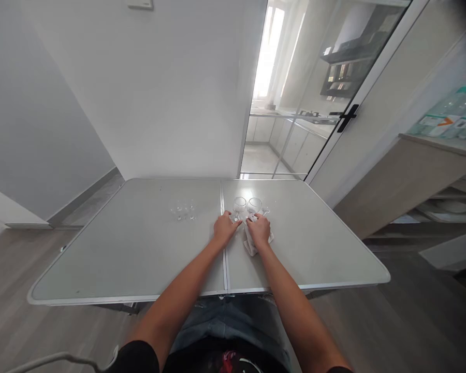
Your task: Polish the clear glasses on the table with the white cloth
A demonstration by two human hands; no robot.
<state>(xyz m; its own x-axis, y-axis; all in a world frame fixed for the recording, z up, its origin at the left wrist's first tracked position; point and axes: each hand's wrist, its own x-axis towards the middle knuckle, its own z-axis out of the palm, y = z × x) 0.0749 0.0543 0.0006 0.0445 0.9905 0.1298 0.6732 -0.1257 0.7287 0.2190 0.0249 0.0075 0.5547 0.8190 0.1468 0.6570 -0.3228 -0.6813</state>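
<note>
My left hand (225, 228) rests on the white folding table (140, 248), fingers curled at the foot of a clear stemmed glass (239, 205). My right hand (260, 230) lies on a white cloth (251, 243), fingers bent, touching the base of a second stemmed glass (253, 206). A third small glass (266, 210) stands just right of it. Whether either hand really grips a stem is hard to see.
Three small clear glasses (183, 210) stand left of the table's centre seam. A glass sliding door (314, 103) with a black handle leads to a kitchen behind. A wooden shelf unit (419, 176) stands at right, a wall at left.
</note>
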